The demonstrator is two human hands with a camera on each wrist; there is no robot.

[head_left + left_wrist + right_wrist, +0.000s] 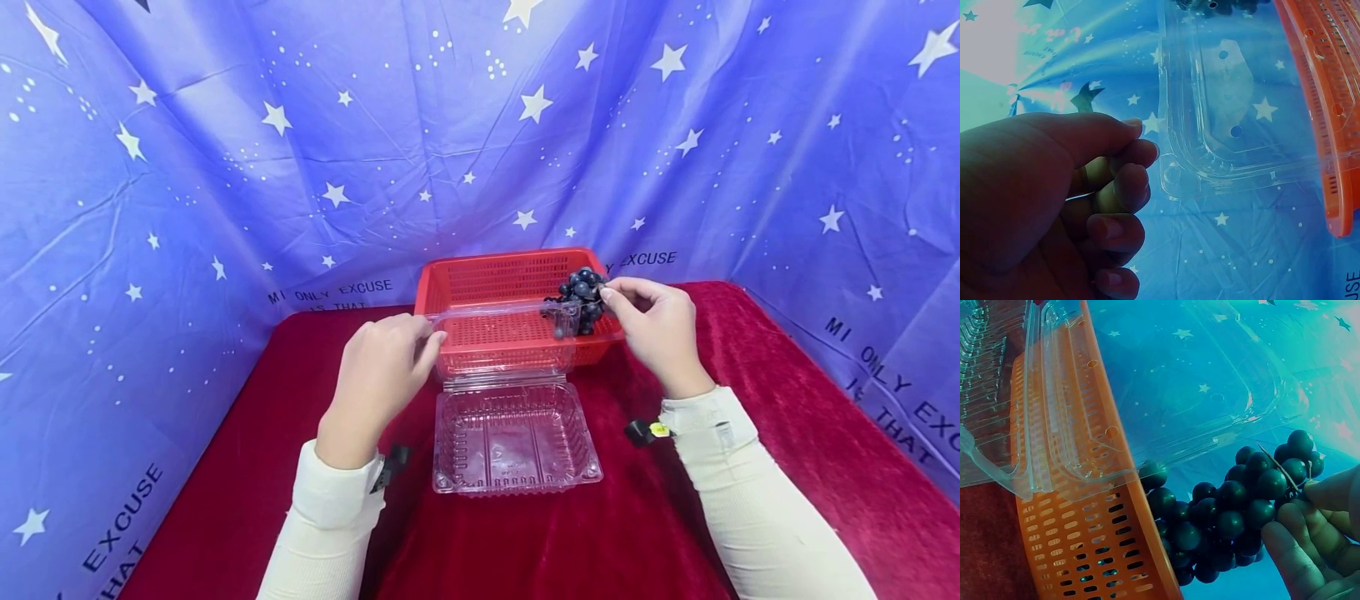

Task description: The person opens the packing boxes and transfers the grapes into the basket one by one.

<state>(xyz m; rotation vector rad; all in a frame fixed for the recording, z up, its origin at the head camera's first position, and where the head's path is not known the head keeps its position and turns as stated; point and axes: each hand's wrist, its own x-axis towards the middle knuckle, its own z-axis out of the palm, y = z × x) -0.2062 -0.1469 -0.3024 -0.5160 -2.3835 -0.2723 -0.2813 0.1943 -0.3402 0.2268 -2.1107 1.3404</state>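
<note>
Over the red basket's right end, my right hand (654, 327) pinches the stem of a bunch of dark grapes (583, 293). In the right wrist view the grapes (1230, 509) hang beside the basket's wall, partly behind the clear lid. A clear plastic clamshell box (517, 442) lies unfolded, its lid (498, 310) raised against the basket's near side. My left hand (382, 371) is at the lid's left edge. In the left wrist view its fingers (1127, 187) are loosely bent, close beside the lid's corner (1182, 178), with nothing seen between them.
The red slotted basket (495, 265) stands at the back of the table, behind the box. Dark red cloth (645, 517) covers the table. A blue star-printed curtain (450, 125) hangs behind it and along both sides.
</note>
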